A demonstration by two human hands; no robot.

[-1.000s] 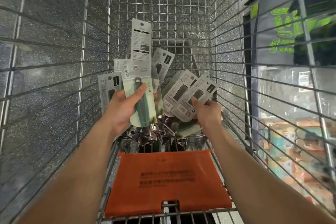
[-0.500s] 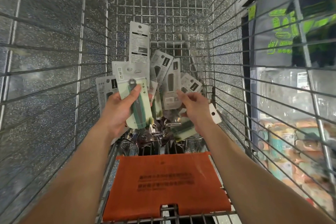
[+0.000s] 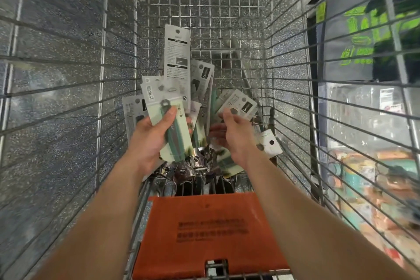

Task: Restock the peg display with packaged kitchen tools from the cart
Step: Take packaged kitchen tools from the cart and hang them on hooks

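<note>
Down the middle of the head view, looking into a wire cart. Gripping with the left hand a fan of carded kitchen tools, fingers curled behind, thumb pressed across the green-handled tool on top. Pinching with the right hand, just right of centre, the lower edge of a grey carded package, fingers clenched on it. Between and below both hands, more packages heaped in the cart's far end, with shiny metal tool heads poking out at lower centre. Behind the fan, standing upright, a tall white card. Just beside the right wrist, a small white card with a punched hole. Across the lower centre, an orange flap covering the near end of the cart. Beyond the bars: speckled floor at left, blurred shelf goods at lower right, a green-lettered sign at upper right.
</note>
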